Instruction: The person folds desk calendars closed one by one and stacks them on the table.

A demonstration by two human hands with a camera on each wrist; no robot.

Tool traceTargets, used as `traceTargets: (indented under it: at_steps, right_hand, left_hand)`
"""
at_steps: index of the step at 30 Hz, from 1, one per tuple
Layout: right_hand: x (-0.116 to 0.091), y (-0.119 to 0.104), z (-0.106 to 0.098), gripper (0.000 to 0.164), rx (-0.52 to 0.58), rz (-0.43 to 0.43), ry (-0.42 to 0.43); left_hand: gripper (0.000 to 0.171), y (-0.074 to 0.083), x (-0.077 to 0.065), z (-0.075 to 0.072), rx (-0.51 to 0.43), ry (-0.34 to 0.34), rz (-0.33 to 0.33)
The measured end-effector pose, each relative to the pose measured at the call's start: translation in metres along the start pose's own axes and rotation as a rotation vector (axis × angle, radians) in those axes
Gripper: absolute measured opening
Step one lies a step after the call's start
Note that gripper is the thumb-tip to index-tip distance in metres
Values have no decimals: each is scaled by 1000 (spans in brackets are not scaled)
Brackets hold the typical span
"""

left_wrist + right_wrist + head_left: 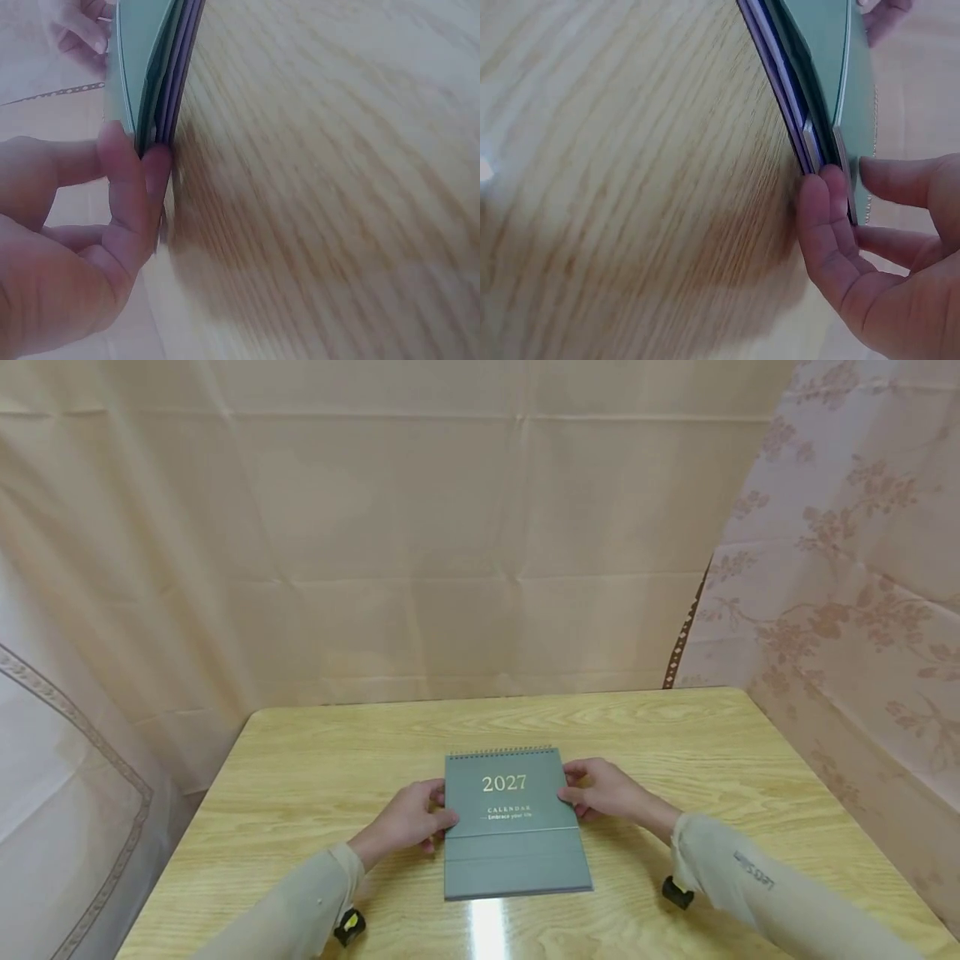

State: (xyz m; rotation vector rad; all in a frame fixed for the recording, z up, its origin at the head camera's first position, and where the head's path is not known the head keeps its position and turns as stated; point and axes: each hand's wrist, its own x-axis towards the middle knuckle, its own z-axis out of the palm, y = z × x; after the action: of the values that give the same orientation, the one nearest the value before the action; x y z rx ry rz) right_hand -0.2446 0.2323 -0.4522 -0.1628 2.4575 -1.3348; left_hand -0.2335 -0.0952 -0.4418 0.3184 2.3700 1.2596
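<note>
A green desk calendar (510, 852) with gold "2027 CALENDAR" lettering lies at the middle of the table, its spiral binding (501, 751) along the far edge. My left hand (408, 817) holds its left edge, thumb over the cover. On the opposite edge, my right hand (609, 789) pinches it the same way. In the left wrist view, fingertips (156, 161) of the left hand press the layered side of the calendar (139, 60). The right wrist view shows the right thumb on the cover and fingers against the stacked layers of the calendar (821, 45).
The wooden table (315, 752) has rounded far corners. A beige curtain (412, 527) hangs behind it, and a floral pink curtain (847, 568) hangs at the right. White cloth (52, 793) hangs on the left. A light reflection shines on the tabletop in front of the calendar.
</note>
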Motion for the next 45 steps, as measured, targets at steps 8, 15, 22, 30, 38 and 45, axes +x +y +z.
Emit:
traceTargets:
  at_steps: [8, 15, 22, 30, 38, 45]
  right_hand:
    - [0, -4, 2, 46, -77, 18, 9]
    - [0, -5, 1, 61, -99, 5, 20]
    - [2, -6, 4, 56, -191, -57, 75]
    - [5, -13, 3, 56, -342, -56, 98]
    - [8, -15, 6, 59, -406, -79, 95]
    - [3, -16, 7, 58, -397, -53, 104]
  left_hand:
    - [42, 5, -2, 6, 159, 72, 60]
    - [53, 16, -5, 12, 286, 124, 87]
    - [27, 19, -2, 13, 502, 73, 164]
    - [21, 21, 5, 15, 548, 23, 194]
    - [22, 21, 2, 14, 552, 31, 160]
    - [23, 25, -3, 17, 551, 14, 147]
